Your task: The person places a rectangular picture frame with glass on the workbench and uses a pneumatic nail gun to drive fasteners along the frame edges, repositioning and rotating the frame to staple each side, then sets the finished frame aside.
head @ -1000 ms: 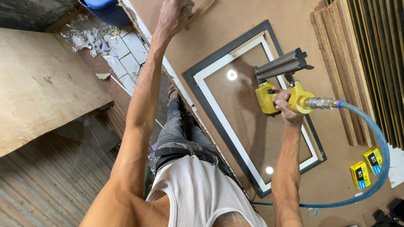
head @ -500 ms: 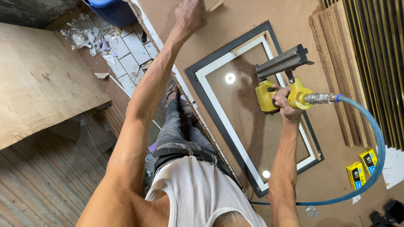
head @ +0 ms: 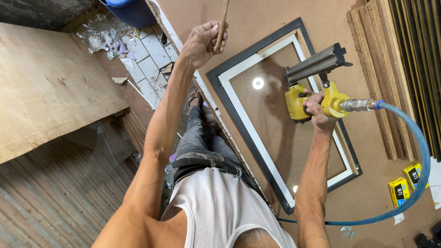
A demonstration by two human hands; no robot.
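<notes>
Now lifted, left hand (head: 203,42) grips wooden strip (head: 222,23) above picture frame (head: 257,64).

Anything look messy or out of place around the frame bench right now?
On the bench itself, nothing odd: the picture frame lies flat under the yellow nail gun. Off the bench edge, torn plastic and paper scraps litter the tiled floor near the blue tub.

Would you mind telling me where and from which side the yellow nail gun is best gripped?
Grip the nail gun by its yellow handle, coming from the hose end, as the right hand does now. The grey magazine juts off to one side, and the nose points down at the picture frame.
</notes>
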